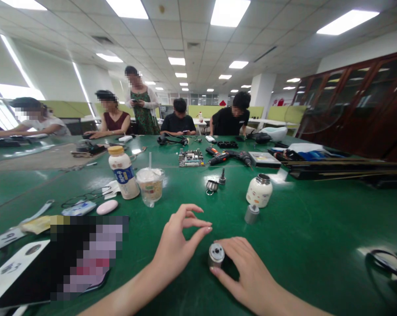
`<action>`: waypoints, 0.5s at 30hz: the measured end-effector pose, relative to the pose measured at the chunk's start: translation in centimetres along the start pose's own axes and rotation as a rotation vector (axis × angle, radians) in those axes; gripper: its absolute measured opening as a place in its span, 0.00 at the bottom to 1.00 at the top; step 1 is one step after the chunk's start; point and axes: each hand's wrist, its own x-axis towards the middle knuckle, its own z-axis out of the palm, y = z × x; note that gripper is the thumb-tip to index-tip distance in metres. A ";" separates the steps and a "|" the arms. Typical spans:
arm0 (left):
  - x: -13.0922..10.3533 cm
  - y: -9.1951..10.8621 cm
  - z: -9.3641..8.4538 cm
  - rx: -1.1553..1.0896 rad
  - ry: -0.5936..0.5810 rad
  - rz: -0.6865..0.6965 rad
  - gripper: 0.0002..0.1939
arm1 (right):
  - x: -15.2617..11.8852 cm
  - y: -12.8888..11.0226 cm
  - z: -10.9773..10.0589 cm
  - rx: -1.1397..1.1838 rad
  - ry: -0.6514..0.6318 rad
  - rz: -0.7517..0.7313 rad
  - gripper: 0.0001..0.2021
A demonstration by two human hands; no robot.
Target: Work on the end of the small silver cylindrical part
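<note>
My right hand [246, 274] grips a small silver metal cylinder [216, 255] between thumb and fingers. The cylinder stands upright on the green table [304, 237], its round end with a dark centre hole facing up. Just left of and above it, my left hand [182, 232] hovers with fingers apart and nothing between them. A second metal cylinder [251, 214] with a short shaft on top stands farther back on the right, in front of a white patterned jar [259, 190] without a lid. Behind my hands lie a small metal cup-like part [212, 187] and a dark fitting [222, 177].
On the left are a bottle [123, 173], a lidded plastic cup [150, 186], a pink oval object [107, 207] and a dark tablet-like object [47, 267]. A circuit board [191, 158] and power drills [240, 157] lie farther back. Several people are beyond.
</note>
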 end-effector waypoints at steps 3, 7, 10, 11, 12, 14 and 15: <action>-0.2 -1.8 0.6 0.031 -0.042 -0.027 0.04 | 0.0 0.0 0.0 0.000 -0.003 0.003 0.14; -1.0 -3.6 1.5 0.078 -0.095 -0.030 0.11 | 0.0 0.0 -0.1 -0.005 -0.003 0.010 0.14; -1.4 -4.3 1.9 0.088 -0.114 -0.013 0.13 | -0.1 -0.1 -0.1 -0.009 -0.004 0.011 0.14; -1.4 -4.3 1.9 0.087 -0.119 -0.010 0.13 | -0.1 -0.2 -0.1 -0.010 -0.004 0.010 0.13; -1.3 -4.2 1.9 0.085 -0.124 -0.008 0.14 | -0.2 -0.2 0.0 -0.012 -0.003 0.009 0.13; -1.0 -3.7 1.3 0.079 -0.118 -0.002 0.15 | -0.1 -0.1 0.2 -0.013 -0.004 0.009 0.13; -0.8 -3.2 0.8 0.074 -0.094 0.002 0.16 | 0.1 -0.1 0.1 -0.010 -0.004 0.010 0.14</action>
